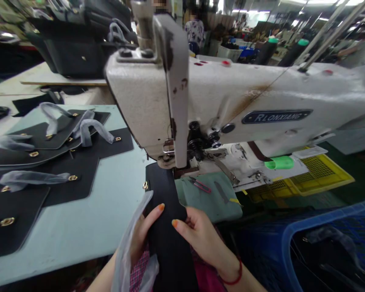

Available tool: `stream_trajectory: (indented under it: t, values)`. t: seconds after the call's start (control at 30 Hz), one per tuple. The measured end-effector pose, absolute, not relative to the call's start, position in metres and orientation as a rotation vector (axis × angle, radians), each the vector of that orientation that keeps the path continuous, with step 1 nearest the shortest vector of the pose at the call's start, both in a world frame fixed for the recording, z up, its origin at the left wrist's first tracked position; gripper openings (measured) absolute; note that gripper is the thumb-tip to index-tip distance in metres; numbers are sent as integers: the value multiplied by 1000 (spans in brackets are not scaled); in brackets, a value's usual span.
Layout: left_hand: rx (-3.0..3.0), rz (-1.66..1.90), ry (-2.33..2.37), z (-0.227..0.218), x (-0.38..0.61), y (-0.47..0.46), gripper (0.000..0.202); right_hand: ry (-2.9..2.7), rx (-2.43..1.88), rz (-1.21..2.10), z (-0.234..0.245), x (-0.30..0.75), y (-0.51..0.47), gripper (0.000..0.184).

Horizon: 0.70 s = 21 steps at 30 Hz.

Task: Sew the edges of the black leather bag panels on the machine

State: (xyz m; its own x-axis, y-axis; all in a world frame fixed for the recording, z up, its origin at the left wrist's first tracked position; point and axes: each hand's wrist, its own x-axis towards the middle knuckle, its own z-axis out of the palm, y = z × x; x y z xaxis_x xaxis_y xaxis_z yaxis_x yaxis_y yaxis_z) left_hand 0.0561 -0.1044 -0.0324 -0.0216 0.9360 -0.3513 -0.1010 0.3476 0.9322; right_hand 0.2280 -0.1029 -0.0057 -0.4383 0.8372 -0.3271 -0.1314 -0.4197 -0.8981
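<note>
A black leather bag panel [167,243] runs from my lap up to the sewing machine [149,101], its far end under the machine's head. My left hand [142,231] grips the panel's left edge, thumb on top and fingers beneath. On the right edge my right hand [200,235] pinches the panel the same way. A plastic-wrapped handle [127,243] hangs along the left side, near a gold metal fitting [145,185] on the panel. The needle area is partly hidden behind the machine's head.
Several black panels with wrapped handles [57,178] lie on the pale table [109,202] at left. Pink thread snips [200,185] rest right of the panel. A blue basket [287,243] stands at lower right, a yellow crate [322,174] beyond. Black bags [76,52] stand behind.
</note>
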Motion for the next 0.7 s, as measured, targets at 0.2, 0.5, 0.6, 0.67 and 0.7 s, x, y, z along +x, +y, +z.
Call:
stream_trajectory:
  t: [0.2,0.5,0.6,0.67,0.7]
  values:
    - [865,1050,1422,-26,57,-105,50,-1275,-1311,1634,-4,220,-108,38]
    - [1085,974,1415,-6,63,-112,51,-1128,-1328,1714,2,218,-109,40]
    - [969,946,1359,-7,66,-111,53,-1145,-1340,1715,3,218,-107,42]
    - [930,926,1340,-7,67,-109,55,-1158,-1357,1702,3,218,-106,42]
    - [920,916,1337,-7,68,-107,56,-1164,-1362,1694,3,218,-104,42]
